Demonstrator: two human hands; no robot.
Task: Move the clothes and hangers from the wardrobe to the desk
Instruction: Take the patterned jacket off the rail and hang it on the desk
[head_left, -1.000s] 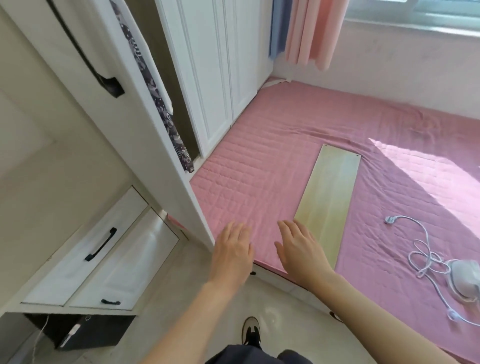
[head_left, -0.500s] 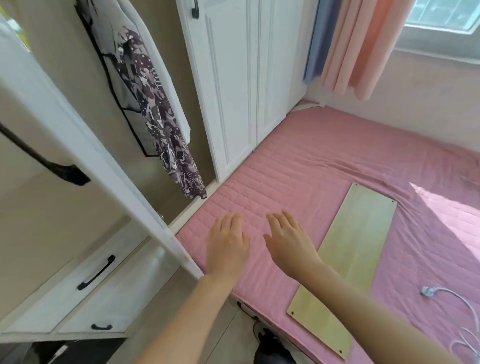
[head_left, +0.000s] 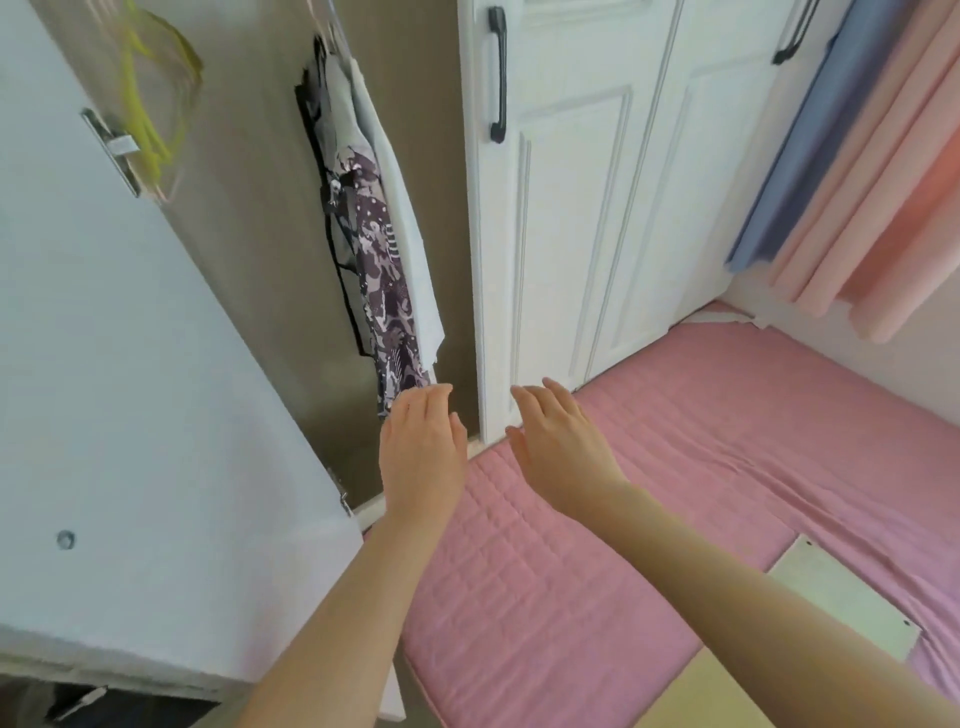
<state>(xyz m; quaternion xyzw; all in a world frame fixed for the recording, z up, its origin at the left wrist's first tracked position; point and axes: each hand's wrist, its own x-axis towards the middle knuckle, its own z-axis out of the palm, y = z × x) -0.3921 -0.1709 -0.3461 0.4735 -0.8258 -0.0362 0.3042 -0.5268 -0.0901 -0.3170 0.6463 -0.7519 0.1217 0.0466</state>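
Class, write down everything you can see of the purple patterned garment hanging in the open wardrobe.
The purple patterned garment hangs long and narrow, seen edge-on, inside the open wardrobe. It looks like thin, soft fabric, dark purple with pale pink and white blotches. A white garment lies against its right side and a black-edged item hangs at its left. Its hanger is hidden. The left hand, fingers straight, is at its lower hem; contact cannot be judged.

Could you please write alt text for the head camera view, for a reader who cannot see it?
Two open, empty hands, left hand and right hand, reach toward an open wardrobe where a purple patterned garment and a white garment hang. Yellow hangers hang further left; a pink quilted bed lies at right.
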